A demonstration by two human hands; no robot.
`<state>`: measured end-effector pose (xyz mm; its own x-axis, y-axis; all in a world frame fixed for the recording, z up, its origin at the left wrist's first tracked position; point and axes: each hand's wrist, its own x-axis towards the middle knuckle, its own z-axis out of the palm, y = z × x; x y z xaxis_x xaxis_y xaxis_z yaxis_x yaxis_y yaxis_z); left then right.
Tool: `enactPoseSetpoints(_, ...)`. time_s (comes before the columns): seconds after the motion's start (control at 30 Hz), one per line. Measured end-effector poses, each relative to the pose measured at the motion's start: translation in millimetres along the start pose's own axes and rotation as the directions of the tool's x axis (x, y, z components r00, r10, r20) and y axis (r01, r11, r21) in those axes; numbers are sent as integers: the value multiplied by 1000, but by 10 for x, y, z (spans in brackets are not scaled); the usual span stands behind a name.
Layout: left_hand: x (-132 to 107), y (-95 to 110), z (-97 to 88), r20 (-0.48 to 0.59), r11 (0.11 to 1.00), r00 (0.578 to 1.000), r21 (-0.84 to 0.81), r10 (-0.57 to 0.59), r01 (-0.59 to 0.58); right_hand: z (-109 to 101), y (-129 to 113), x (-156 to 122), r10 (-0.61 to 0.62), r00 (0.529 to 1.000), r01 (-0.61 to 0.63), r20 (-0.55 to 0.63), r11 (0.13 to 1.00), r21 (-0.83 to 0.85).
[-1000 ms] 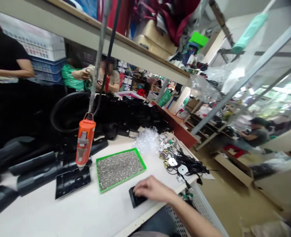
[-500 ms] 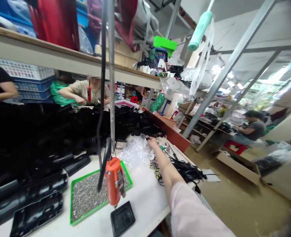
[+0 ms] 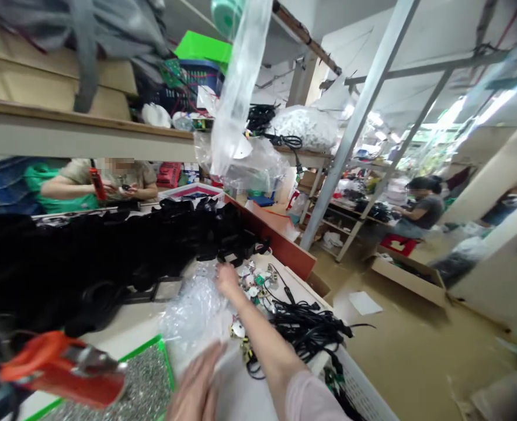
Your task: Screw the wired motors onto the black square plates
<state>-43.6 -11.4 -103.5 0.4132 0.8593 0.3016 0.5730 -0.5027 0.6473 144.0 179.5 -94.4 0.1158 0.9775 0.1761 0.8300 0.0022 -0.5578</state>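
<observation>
My right hand (image 3: 227, 278) is stretched far across the table, at the far right edge of a crumpled clear plastic bag (image 3: 195, 307). Its fingers are curled downward, and whatever they pinch is hidden. Beside it lie small circuit boards and white discs (image 3: 253, 290). My left hand (image 3: 199, 383) is low in front, blurred, with its fingers extended over the near table and nothing seen in it. Left of it an orange power screwdriver (image 3: 65, 368) hangs tilted over a green tray (image 3: 167, 362) of small metal screws.
Bundled black cables (image 3: 306, 327) lie right of my right arm, near a white perforated basket (image 3: 363, 386). Black parts (image 3: 109, 251) are heaped at the back left. A red-brown board (image 3: 276, 240) edges the table. Across it a co-worker (image 3: 80, 178) holds a red tool.
The view has swung right and closer to the table. My left hand has come into view from below. The orange screwdriver has tipped from upright to nearly level. My right hand stays by the bag.
</observation>
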Motion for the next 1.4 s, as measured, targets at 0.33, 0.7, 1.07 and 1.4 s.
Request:
enactPoseSetpoints(0.33, 1652, -303, 334, -99, 864, 986, 475, -138, 168, -195, 204, 198, -191, 976, 190, 104, 982, 13)
enactPoseSetpoints(0.7, 1677, -376, 346, -34, 808, 994, 581, -100, 101, -429, 646, 312, -204, 965, 201, 166, 979, 37)
enactPoseSetpoints(1.07, 1501, -365, 263, -59, 799, 994, 592, -94, 111, -28, 74, 172, -233, 961, 201, 150, 959, 202)
enactPoseSetpoints(1.4, 1560, -371, 308, -86, 839, 990, 525, -115, 143, -453, 193, 162, 147, 985, -68, -86, 802, 593)
